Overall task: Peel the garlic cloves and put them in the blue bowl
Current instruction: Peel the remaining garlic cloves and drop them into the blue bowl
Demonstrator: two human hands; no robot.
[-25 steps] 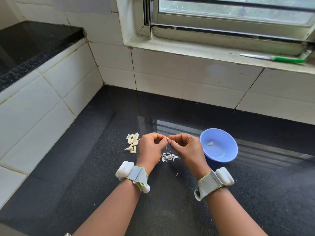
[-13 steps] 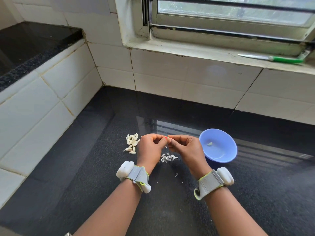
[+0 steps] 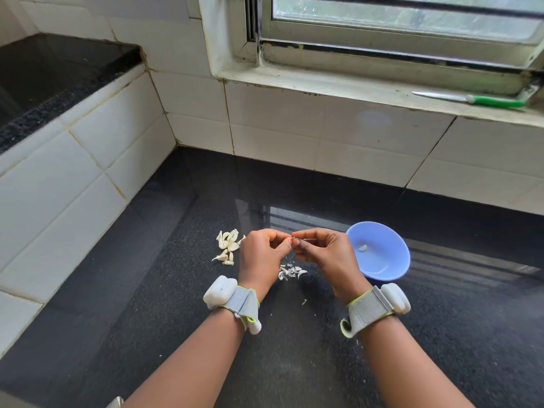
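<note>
- Peeling in hand, judged from the head view: left hand [image 3: 259, 254] and right hand [image 3: 323, 251] raised together just left of the blue bowl [image 3: 391, 272], fingertips meeting over the counter [image 3: 176, 290].
- Both sets of fingers curled and pinching one small item between them; taken to be a garlic clove, though hidden by the fingers and too small to confirm.
- Unpeeled cloves [image 3: 228, 245] heaped on the counter left of the bowl, beyond the left hand, apart from it.
- Loose peels [image 3: 290, 272] scattered left of the bowl, below and between the two hands.
- One peeled clove [image 3: 362, 247] lying inside the bowl, so progress judged early, with most of the heap not yet done.
- Knife [image 3: 471, 98] with green handle lying on the window sill [image 3: 323, 83], well behind the bowl, not in use.
- Next move, as a judgement: stripping of the remaining skin, then a short carry rightward to drop the clove into the bowl.
- Care called for: firm pinch on a small, slippery clove; release only above the bowl.
</note>
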